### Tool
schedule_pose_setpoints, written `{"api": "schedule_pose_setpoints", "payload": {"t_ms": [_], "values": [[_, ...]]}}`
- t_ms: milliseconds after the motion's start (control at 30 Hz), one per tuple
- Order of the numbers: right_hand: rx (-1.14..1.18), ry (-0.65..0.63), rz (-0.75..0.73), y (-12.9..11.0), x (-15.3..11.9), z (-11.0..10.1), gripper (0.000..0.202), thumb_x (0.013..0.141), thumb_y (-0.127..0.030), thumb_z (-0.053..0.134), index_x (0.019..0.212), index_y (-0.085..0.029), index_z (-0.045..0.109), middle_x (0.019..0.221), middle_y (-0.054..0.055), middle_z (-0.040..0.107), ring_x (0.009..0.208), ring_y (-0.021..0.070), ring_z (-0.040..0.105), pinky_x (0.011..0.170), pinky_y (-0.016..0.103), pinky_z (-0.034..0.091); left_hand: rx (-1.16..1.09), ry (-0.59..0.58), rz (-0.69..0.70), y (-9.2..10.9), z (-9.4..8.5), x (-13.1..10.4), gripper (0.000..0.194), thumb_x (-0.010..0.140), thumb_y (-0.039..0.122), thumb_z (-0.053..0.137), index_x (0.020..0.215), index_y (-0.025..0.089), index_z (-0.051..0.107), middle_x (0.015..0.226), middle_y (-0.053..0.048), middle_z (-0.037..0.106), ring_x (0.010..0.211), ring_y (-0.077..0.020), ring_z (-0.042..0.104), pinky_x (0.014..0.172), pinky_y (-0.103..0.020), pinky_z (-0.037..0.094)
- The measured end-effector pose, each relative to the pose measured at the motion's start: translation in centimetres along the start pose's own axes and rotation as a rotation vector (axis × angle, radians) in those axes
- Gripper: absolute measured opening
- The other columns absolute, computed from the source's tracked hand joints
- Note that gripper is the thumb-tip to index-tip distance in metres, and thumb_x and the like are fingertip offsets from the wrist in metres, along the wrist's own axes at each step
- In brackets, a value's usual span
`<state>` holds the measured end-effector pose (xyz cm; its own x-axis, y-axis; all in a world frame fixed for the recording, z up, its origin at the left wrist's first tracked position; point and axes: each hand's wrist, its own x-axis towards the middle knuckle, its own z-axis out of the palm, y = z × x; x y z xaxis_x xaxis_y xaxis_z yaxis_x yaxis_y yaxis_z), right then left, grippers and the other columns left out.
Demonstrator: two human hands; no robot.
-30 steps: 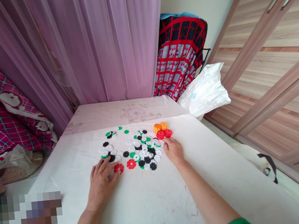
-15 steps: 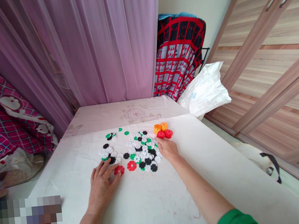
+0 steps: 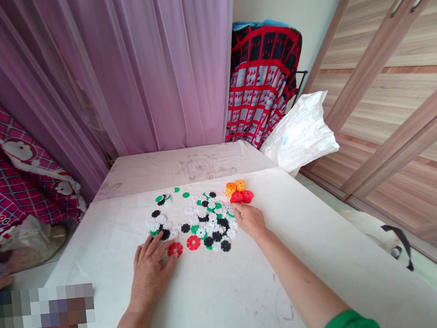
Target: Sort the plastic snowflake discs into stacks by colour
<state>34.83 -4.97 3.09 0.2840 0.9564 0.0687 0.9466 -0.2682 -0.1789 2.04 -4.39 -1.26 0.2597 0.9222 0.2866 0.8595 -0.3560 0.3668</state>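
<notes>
White, green and black notched discs lie in a loose pile (image 3: 211,216) at the middle of the table, with a smaller cluster (image 3: 159,222) to its left. My left hand (image 3: 151,266) rests with fingers spread beside that cluster, its fingertips at a red disc (image 3: 176,249). Another red disc (image 3: 193,242) lies flat to the right. My right hand (image 3: 249,217) is at the pile's right edge, just in front of red stacks (image 3: 242,197); its fingers point forward, and whether they hold a disc is hidden. Orange stacks (image 3: 235,187) stand behind the red ones.
The table (image 3: 216,298) has a pale cover. A white bag (image 3: 301,135) stands at its far right corner. Purple curtains (image 3: 155,67) hang behind it, and a wooden wardrobe (image 3: 396,85) is on the right. A pink checked cloth (image 3: 18,168) is on the left.
My right hand has shifted very slightly to the right beside the red stacks. My left hand stays in place at the red disc.
</notes>
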Motion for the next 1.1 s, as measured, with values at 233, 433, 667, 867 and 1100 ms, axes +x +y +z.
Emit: {"api": "schedule_pose_setpoints", "payload": {"t_ms": [233,433,667,867,1100], "values": [[0.058,0.209,0.391,3.8,0.3,0.1,0.041,0.095,-0.019,0.040,0.129,-0.016,0.062,0.124,0.011,0.067,0.112,0.0223,0.060,0.087,0.030,0.041,-0.007,0.005,0.002,-0.2,0.2,0.1,0.034,0.085,0.048,0.056,0.110,0.035,0.074,0.144,-0.004,0.058,0.139,-0.0325,0.044,0.113,-0.059,0.032],[-0.017,0.144,0.313,4.1,1.4,1.1,0.041,0.094,-0.018,0.040,0.129,-0.019,0.061,0.139,0.010,0.057,0.125,0.0241,0.050,0.097,0.035,0.037,0.004,0.015,0.024,-0.4,0.4,0.1,0.034,0.086,0.049,0.054,0.110,0.035,0.074,0.143,-0.004,0.059,0.138,-0.0333,0.046,0.113,-0.060,0.033],[-0.044,0.125,0.292,4.1,1.7,1.4,0.038,0.093,-0.020,0.041,0.125,-0.021,0.063,0.138,0.010,0.057,0.123,0.0231,0.050,0.095,0.034,0.036,0.004,0.010,0.018,-0.3,0.2,0.0,0.035,0.086,0.050,0.055,0.110,0.034,0.074,0.143,-0.005,0.059,0.138,-0.0332,0.045,0.113,-0.059,0.033],[-0.033,0.116,0.308,4.1,1.7,1.4,0.039,0.094,-0.021,0.042,0.128,-0.022,0.062,0.140,0.009,0.056,0.126,0.0229,0.048,0.097,0.035,0.036,-0.003,0.002,0.009,-0.1,0.0,0.0,0.035,0.087,0.051,0.053,0.110,0.034,0.073,0.143,-0.004,0.058,0.139,-0.0326,0.045,0.114,-0.058,0.032],[-0.022,0.103,0.330,3.9,2.2,1.3,0.039,0.094,-0.022,0.041,0.126,-0.022,0.063,0.145,0.009,0.053,0.130,0.0232,0.044,0.100,0.038,0.035,-0.012,0.002,0.007,-0.1,0.0,0.0,0.035,0.087,0.051,0.053,0.110,0.033,0.074,0.143,-0.005,0.058,0.139,-0.0328,0.044,0.114,-0.059,0.032]]}}
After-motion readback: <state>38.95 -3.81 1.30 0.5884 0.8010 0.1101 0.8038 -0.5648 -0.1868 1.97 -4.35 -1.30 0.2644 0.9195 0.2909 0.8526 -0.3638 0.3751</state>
